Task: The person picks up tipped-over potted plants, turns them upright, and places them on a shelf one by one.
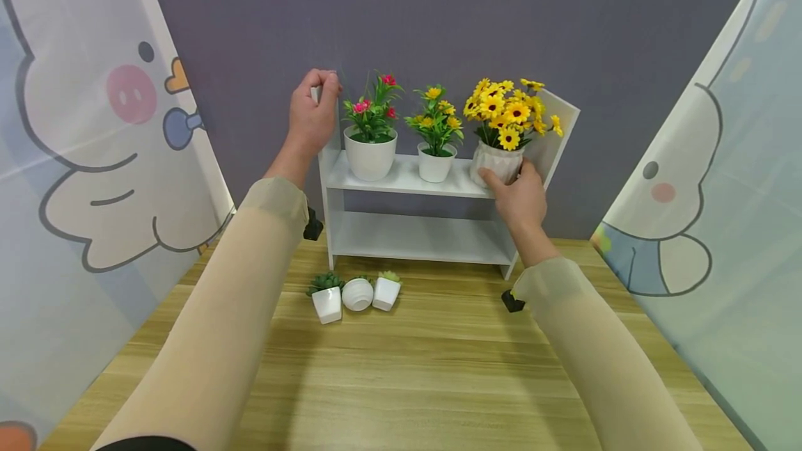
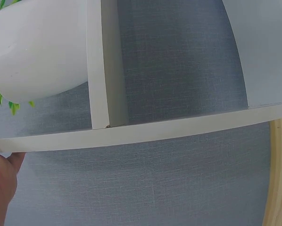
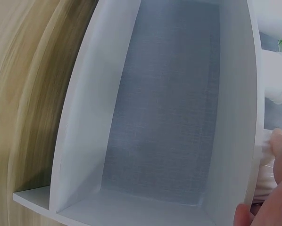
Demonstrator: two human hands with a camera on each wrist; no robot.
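Observation:
A white two-tier shelf (image 1: 407, 184) stands against the dark backdrop. My left hand (image 1: 313, 108) grips the top of its left side panel, fingers curled over the edge; the left wrist view shows that hand (image 2: 1, 181) at the panel's edge. My right hand (image 1: 523, 198) holds a ribbed white flowerpot (image 1: 498, 164) of yellow daisy-like flowers (image 1: 506, 111) at the right end of the upper tier. The thumb lies across the pot's front, the other fingers on its right side. In the right wrist view the same hand (image 3: 277, 188) partly hides the pot.
A white pot of pink flowers (image 1: 371, 156) and a smaller pot of yellow flowers (image 1: 435, 165) stand on the upper tier. Three small white succulent pots, one of them square (image 1: 327, 305), lie on the wooden table (image 1: 407, 374) before the shelf. Cartoon-printed panels flank the table.

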